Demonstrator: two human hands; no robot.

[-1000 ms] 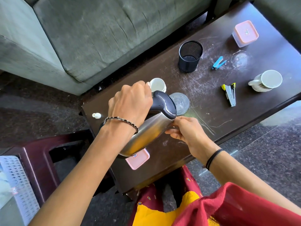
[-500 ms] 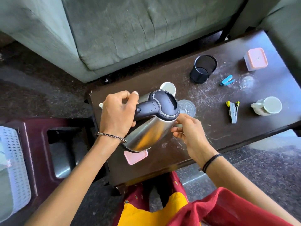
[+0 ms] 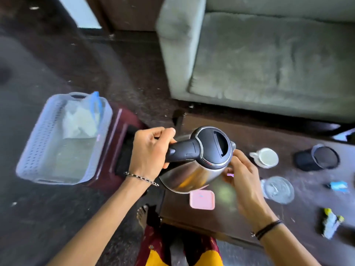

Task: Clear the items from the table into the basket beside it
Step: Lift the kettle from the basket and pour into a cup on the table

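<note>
Pale lilac plastic fills my far left now: the basket (image 3: 63, 139) is in full view on a dark red stool (image 3: 113, 150), where half a second ago I saw only a white sliver of it at the frame edge; some crumpled white material and a blue-edged bag (image 3: 84, 116) lie in its far end; the view has swung leftward and the grey sofa (image 3: 259, 54) has slid to the upper right. Next along, my left hand (image 3: 151, 148) is clenched round the black handle of the steel kettle (image 3: 196, 162), as before; the kettle is held clear above the left end of the bench (image 3: 221, 223), tilted, its black lid facing up toward the camera rather than away as it did a second ago. Under it a pink lidded box (image 3: 202, 199) sits on the bench, touched by neither hand. My right hand (image 3: 244, 183) is pressed against the kettle's right flank below the spout, fingers curled on the metal, steadying it much as in the earlier frames. Further right the rest is unmoved on the bench: a white mug (image 3: 266, 158), a clear glass lid (image 3: 278, 190) nearer me, the black mesh cup (image 3: 318, 159), a blurred blue clip (image 3: 338, 185), and a yellow-tipped stapler (image 3: 331, 223) at the near right edge; the second pink box is out of frame now.
</note>
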